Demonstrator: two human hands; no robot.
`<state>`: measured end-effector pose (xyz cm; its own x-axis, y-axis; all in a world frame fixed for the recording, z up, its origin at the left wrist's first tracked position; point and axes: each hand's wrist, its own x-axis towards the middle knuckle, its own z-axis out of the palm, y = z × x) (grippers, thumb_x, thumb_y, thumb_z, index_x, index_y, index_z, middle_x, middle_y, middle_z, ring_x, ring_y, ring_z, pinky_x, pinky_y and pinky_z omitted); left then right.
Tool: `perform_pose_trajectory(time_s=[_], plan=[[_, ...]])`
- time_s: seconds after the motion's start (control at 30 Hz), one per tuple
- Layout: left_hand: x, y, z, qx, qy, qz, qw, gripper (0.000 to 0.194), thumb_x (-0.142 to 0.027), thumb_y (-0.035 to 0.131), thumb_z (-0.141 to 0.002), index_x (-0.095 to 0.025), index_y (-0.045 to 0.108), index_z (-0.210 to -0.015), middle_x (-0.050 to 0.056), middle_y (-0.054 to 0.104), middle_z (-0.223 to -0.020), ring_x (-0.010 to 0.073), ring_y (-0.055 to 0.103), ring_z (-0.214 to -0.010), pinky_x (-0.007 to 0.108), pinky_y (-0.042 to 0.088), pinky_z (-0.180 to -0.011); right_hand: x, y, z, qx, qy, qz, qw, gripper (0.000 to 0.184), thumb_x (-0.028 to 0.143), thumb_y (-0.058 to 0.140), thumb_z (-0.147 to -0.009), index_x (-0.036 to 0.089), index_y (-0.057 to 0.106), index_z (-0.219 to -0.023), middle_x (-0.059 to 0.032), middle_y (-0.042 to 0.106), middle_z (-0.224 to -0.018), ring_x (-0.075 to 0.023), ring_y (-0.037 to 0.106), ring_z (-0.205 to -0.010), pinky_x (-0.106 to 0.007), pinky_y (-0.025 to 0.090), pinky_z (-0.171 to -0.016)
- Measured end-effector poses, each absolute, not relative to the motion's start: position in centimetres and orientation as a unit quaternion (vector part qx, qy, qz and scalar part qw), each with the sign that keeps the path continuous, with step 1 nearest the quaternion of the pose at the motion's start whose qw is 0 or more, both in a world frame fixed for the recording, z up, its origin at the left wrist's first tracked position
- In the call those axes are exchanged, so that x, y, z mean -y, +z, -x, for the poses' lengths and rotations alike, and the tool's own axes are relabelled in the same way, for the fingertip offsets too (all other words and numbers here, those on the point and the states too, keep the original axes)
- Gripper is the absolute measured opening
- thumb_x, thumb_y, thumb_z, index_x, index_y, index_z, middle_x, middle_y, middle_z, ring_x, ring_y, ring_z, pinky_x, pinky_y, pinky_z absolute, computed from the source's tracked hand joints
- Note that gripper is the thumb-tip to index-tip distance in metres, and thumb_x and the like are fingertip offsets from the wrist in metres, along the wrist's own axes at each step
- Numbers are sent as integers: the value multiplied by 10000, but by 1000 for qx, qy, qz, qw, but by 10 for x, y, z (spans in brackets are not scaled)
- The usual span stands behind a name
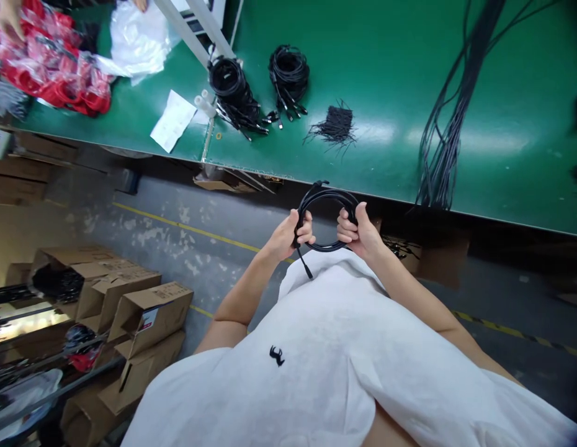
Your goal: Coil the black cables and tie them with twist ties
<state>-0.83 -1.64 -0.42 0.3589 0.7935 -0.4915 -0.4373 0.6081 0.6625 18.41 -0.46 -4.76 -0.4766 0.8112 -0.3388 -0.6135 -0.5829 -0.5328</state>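
A black cable wound into a round coil (329,247) is held in front of my body, just off the table's near edge. My left hand (292,233) is closed around the coil's left side, where one connector end hangs down and another sticks up at the top. On the opposite side, my right hand (357,230) grips the coil with the thumb up. Beyond the hands, a small pile of short black ties (335,125) lies on the green table (376,68).
Two bundles of coiled cables (289,77) (235,93) lie on the table beside a white paper (173,121). Long loose black cables (449,136) hang over the edge at right. Red bagged items (60,68) and another person's hand (9,23) are far left. Cardboard boxes (151,310) stand lower left.
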Motion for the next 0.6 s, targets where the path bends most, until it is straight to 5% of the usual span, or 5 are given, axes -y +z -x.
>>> perform_pose_trajectory(time_s=[0.2,0.3,0.43,0.53,0.6], plan=[[21,-6,14,-402,355,-288,794,450,-607,623,-864,-162,557,-857,-114,320,-523,28,273,-389,205,429,-491,-14,-37,-201,301,856,311,283,597,738,645,-773,161,572,-907,102,215,-578,-24,115,-458,-156,146,-376],[21,-2,17,-387,350,-321,790,469,-626,623,-855,-165,548,-903,-115,330,-542,29,281,-408,211,441,-518,-21,-30,-199,371,811,346,293,553,685,615,-833,167,573,-1020,77,315,-638,-35,211,-471,-171,265,-399],[22,2,23,-388,327,-369,779,502,-655,606,-849,-162,526,-903,-123,299,-540,28,245,-414,203,421,-504,-24,-26,-190,608,563,411,381,656,632,661,-815,230,499,-1307,-49,547,-988,-141,532,-730,-315,517,-660],[27,5,28,-381,294,-396,782,506,-658,598,-851,-160,516,-892,-119,300,-547,34,255,-427,200,406,-492,-27,-24,-180,812,320,362,326,494,504,593,-907,240,527,-1321,-121,550,-1260,-251,542,-1112,-459,425,-1009],[29,7,35,-381,283,-400,784,500,-647,600,-857,-153,534,-903,-112,321,-557,37,276,-440,207,421,-514,-28,-24,-174,888,229,308,252,276,339,449,-989,197,603,-1168,-118,627,-1104,-238,559,-1046,-461,374,-1037]])
